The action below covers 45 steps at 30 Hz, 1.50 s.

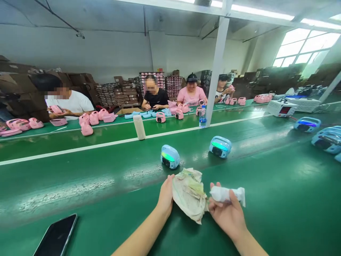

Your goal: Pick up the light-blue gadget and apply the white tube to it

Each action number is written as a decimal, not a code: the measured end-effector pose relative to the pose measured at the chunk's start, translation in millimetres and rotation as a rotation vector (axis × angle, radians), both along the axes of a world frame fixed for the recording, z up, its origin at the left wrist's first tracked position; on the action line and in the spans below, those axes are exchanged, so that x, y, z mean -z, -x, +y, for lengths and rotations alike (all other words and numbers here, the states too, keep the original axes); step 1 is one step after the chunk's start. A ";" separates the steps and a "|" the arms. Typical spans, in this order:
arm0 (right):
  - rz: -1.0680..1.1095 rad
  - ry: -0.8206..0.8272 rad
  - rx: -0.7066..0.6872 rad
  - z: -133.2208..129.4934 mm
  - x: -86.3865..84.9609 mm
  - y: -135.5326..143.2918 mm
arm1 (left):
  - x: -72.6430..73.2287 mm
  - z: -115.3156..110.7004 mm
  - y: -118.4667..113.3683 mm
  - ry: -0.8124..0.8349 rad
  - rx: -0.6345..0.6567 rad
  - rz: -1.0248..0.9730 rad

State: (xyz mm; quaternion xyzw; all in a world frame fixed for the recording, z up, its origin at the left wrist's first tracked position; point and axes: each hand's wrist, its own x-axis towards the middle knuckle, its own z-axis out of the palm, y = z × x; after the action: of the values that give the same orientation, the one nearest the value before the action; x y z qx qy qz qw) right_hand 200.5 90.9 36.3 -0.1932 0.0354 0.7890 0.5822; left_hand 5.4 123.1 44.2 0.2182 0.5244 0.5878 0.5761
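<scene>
Down at the near edge of the green table [266,199], the left hand [165,195] has its fingers curled around one side of a crumpled, stained cloth [189,193], which lies between both hands. Touching the cloth's other side, the right hand [228,213] is closed around a small white tube [227,194], thumb on top, nozzle end sticking out to the right. Just beyond the cloth sit two blue gadgets [170,156] with glowing green tops. A dark phone [56,236] lies near the table's near left corner, well apart.
</scene>
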 end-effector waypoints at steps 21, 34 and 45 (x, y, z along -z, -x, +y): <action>-0.086 -0.080 0.071 -107.9 2.2 -11.7 | 1.9 -229.2 16.2 -0.092 -0.029 0.319; -0.175 -0.186 0.080 -157.9 -7.2 -12.6 | 9.5 -288.1 -13.3 -0.090 -0.034 0.213; -0.404 -0.190 -0.026 -196.0 1.1 -27.8 | 22.0 -359.9 -15.4 -0.062 -0.134 0.284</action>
State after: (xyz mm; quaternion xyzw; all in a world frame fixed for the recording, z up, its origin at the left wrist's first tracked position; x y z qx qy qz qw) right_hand 228.2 -105.1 35.2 -0.2921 -0.1589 0.7416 0.5826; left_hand 20.8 -236.8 22.2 0.2814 0.5955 0.6040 0.4488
